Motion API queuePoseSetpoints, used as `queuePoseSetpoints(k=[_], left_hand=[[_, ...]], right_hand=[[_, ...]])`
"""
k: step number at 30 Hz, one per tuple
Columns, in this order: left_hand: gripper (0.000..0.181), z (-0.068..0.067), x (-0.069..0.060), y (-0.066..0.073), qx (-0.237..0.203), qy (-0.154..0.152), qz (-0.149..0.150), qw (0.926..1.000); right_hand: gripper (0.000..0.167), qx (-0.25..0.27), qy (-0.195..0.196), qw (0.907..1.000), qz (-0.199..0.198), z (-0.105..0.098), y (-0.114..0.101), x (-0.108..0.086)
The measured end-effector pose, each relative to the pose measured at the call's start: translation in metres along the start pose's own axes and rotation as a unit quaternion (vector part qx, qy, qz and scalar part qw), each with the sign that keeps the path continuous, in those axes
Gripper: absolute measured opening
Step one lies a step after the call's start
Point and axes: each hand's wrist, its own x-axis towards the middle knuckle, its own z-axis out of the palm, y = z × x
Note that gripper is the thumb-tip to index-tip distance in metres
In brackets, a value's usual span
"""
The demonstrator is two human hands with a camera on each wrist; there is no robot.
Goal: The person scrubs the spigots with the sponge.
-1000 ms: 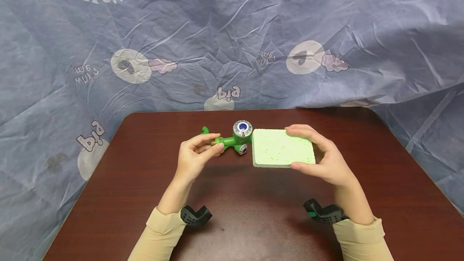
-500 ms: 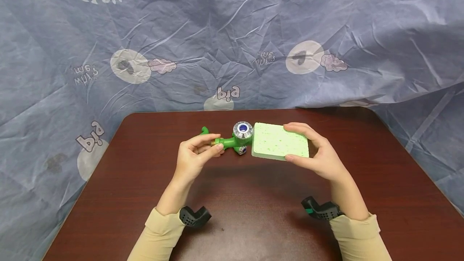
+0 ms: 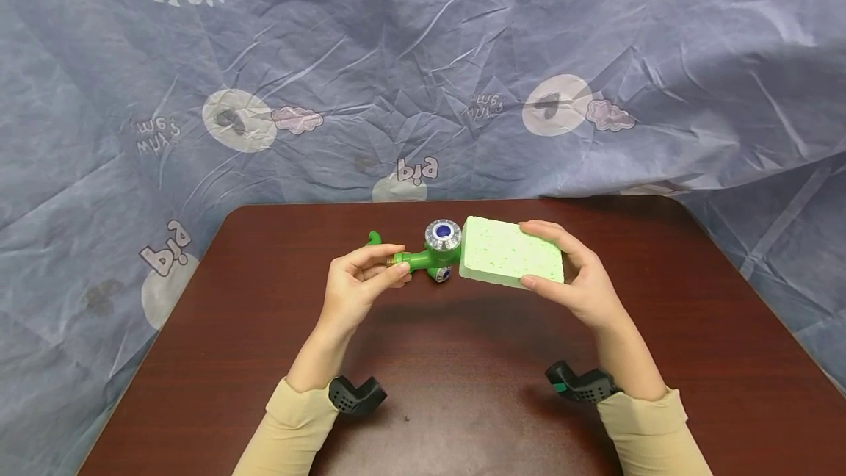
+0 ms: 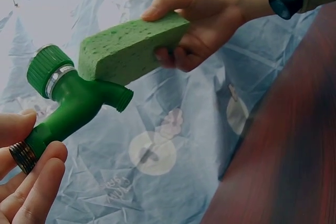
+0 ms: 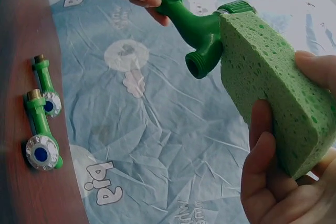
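My left hand pinches a green plastic tap by its brass-threaded inlet end, above the table. The tap's round knob has a silver face with a blue centre. In my right hand is a light green sponge, gripped between thumb and fingers at its right end. The left wrist view shows the sponge's near end against the tap body, between knob and spout. From the right wrist the sponge hides part of the tap's knob side, and the spout stays visible.
Two more green taps, a nearer one and a farther one, lie on the dark red-brown table. In the head view they are mostly hidden behind the held tap. A blue-grey printed cloth hangs behind the table.
My right hand has shifted the sponge slightly up and left, tilting it so its lower edge face shows more. The left hand and tap have stayed nearly still.
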Motion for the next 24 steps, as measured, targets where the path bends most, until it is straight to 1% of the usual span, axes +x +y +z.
queuePoseSetpoints(k=[2,5,10,13,16,21,24], left_hand=[[0.032,0.0015,-0.0001,0.0,0.003,-0.002,-0.006,1.0],[0.031,0.002,-0.0003,-0.0011,0.006,-0.003,-0.008,0.9999],[0.03,0.0021,-0.0015,-0.0019,0.009,0.0,-0.003,1.0],[0.033,0.0021,-0.0016,-0.0027,0.003,0.001,0.001,1.0],[0.035,0.0022,-0.0011,-0.0033,0.0,0.003,-0.003,1.0],[0.039,0.0012,-0.0007,-0.0027,0.034,0.009,-0.023,0.9991],[0.041,0.0006,-0.0006,-0.0025,0.056,0.005,-0.027,0.9981]], right_hand=[[0.061,-0.008,0.011,0.9999,0.003,0.0001,0.0003,-0.0003],[0.06,-0.014,0.024,0.9996,0.005,0.0009,0.0003,-0.0003],[0.061,-0.017,0.03,0.9993,0.014,0.0056,0.0004,0.0007],[0.061,-0.016,0.031,0.9993,0.013,0.0074,0.0004,0.0012],[0.06,-0.015,0.036,0.9991,0.013,0.0081,0.0002,0.0016],[0.058,-0.01,0.045,0.9989,0.012,0.0089,0.0007,0.0021],[0.058,-0.003,0.046,0.9989,0.01,0.0093,0.001,0.0018]])
